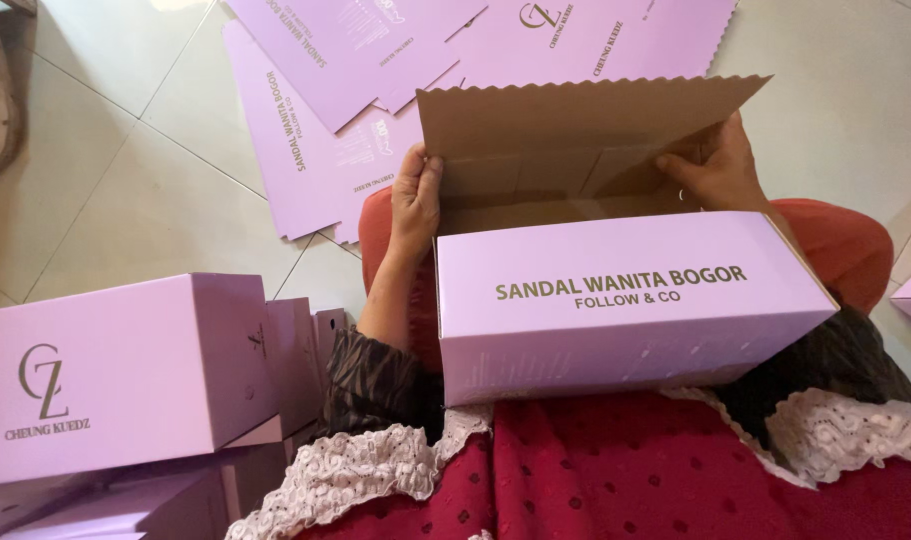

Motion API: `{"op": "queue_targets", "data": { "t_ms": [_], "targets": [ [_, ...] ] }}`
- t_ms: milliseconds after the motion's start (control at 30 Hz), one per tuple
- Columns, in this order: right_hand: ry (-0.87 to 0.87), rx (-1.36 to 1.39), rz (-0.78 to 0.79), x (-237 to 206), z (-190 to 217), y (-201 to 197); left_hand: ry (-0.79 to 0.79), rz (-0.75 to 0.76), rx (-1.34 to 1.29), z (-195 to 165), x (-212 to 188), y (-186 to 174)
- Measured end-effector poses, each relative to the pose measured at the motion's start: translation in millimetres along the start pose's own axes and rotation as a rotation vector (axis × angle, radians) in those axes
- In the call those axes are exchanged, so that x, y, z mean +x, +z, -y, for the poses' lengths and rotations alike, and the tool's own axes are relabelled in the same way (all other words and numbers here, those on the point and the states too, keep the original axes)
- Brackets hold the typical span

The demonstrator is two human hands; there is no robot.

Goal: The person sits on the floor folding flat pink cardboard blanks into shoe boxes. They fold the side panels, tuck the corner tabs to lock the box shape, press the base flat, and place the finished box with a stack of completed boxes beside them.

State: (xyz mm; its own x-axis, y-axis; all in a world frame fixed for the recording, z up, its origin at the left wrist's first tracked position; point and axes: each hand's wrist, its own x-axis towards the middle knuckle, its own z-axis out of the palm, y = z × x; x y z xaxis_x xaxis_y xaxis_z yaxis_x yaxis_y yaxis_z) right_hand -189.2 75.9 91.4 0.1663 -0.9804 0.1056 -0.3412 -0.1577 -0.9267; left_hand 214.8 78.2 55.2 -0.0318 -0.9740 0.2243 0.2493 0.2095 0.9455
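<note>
Count: one open lilac box (626, 300) in two hands, left hand (416, 200) and right hand (716, 170); one closed lilac box (116, 370) on a stack whose number is unclear; several flat lilac blanks (376, 60) overlapping, exact number unclear.

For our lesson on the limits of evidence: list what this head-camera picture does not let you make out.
- Floor of the open lilac box: hidden by its own front wall.
- Right hand fingers: tucked behind an inner flap.
- Left hand fingers: curled over the box's side wall.
- Flat lilac sheets on the tiled floor: cut off by the top edge.
- Stacked closed boxes: cut off at left and bottom.
</note>
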Motion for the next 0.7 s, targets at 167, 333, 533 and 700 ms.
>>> {"op": "queue_targets", "data": {
  "t_ms": [167,333,533,700],
  "targets": [
    [-0.052,0.137,-0.052,-4.8,-1.2,5.9,-0.044,0.068,-0.046,-14.6,-3.2,-2.1],
    [-0.113,0.031,-0.086,-11.8,-7.8,9.5,0.002,0.040,-0.157,-15.7,-3.0,-2.1],
    [-0.292,0.204,-0.027,-2.6,-25.5,7.4,-0.150,0.035,-0.561,1.3,12.4,-12.4],
    [-0.305,0.211,0.128,1.9,-31.2,-3.6,-0.220,0.094,-0.440,-9.3,15.7,-13.9]
  ]
}}
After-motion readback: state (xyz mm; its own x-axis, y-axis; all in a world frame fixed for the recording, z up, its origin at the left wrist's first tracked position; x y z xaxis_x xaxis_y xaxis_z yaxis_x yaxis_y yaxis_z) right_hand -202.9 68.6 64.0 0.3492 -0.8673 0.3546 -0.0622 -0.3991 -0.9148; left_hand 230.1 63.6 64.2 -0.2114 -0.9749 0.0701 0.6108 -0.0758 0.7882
